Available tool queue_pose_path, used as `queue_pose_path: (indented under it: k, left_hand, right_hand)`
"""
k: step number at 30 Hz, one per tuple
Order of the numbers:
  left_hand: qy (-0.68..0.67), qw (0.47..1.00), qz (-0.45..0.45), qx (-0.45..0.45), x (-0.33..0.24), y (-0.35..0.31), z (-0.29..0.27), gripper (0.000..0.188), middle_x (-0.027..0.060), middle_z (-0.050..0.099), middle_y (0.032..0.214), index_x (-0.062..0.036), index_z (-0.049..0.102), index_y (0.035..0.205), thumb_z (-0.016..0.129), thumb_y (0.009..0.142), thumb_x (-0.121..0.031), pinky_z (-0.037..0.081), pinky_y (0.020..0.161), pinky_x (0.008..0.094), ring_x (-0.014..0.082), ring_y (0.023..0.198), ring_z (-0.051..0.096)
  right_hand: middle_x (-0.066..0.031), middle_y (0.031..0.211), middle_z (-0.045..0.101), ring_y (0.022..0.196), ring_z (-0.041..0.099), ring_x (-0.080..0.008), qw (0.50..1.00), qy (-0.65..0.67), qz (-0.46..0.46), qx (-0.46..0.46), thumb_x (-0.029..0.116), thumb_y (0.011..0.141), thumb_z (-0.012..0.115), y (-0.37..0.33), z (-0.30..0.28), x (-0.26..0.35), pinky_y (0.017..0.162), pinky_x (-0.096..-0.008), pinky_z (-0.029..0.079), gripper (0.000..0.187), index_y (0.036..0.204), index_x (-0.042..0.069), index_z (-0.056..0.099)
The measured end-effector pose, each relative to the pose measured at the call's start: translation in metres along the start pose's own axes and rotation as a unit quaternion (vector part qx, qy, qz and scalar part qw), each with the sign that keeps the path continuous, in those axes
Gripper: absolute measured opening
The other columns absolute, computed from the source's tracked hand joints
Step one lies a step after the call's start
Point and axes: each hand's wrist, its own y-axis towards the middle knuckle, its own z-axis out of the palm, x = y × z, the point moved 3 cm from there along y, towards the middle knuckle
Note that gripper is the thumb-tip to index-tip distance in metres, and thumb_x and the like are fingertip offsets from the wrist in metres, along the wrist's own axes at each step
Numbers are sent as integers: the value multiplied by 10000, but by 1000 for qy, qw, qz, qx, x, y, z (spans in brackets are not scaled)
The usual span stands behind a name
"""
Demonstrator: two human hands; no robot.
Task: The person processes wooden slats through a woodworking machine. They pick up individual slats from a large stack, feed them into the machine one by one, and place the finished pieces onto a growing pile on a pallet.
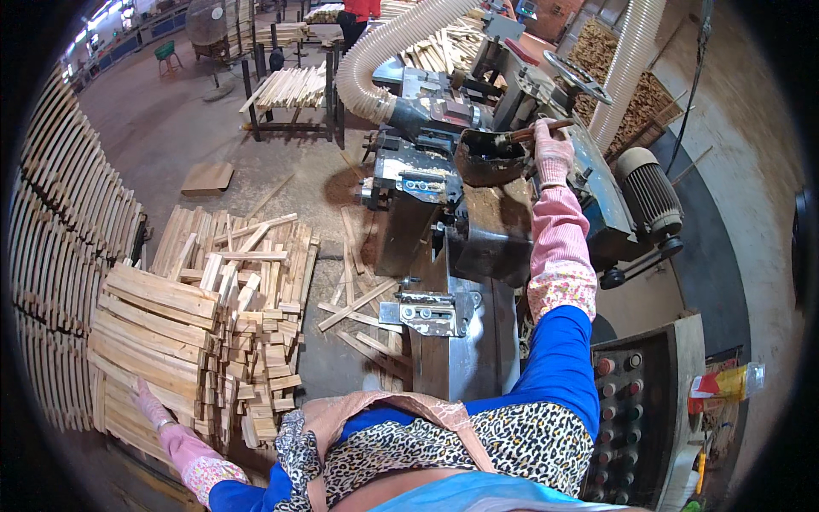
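Observation:
My right hand, in a pale pink work glove, reaches out over the woodworking machine. Its fingers are closed round a brown wooden stick, whose other end reaches over a dark open metal box; what the stick ends in is hard to make out. Low on the left, my left hand, gloved as well, rests with its fingers stretched out on stacked wooden boards. Beside those boards, shorter wood strips are piled with their ends uneven.
A ribbed hose runs to the machine. A motor sits to the right, near a button panel. Tall stacks of slats line the left. Loose strips lie between pile and machine. Someone in red stands far off.

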Motion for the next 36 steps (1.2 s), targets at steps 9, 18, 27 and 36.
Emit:
queue_pose_path:
  k: [9,18,27,36]
  left_hand:
    - [49,997,51,20,-1,5,2,922,298,396,1563,82,291,1559,645,940,-502,357,1178,428,390,1398,454]
    - [60,998,28,11,-14,-15,-6,907,325,459,1501,101,380,1502,688,908,-510,466,1058,466,425,1258,570]
    - [51,996,68,39,-7,-21,-8,975,320,386,1555,105,289,1544,673,910,-528,404,1115,457,422,1319,515]
    - [10,997,12,72,-1,-11,-4,891,315,458,1503,108,349,1519,638,935,-500,410,1099,455,428,1298,524]
  right_hand:
    - [-40,1044,719,886,662,-130,984,127,-89,-83,176,990,690,-135,-97,65,816,-275,529,262,1195,13,692]
    - [-43,1057,714,1004,664,-138,988,-6,150,-35,150,938,744,-388,-159,-11,929,-289,507,250,1151,29,695]
    - [-53,1057,738,1017,681,-165,962,-96,254,6,285,906,714,-502,-202,21,923,-291,504,344,1117,13,702]
    - [-146,873,722,904,710,-247,937,-238,251,-41,478,920,629,-453,-265,28,824,-355,542,468,946,17,703]
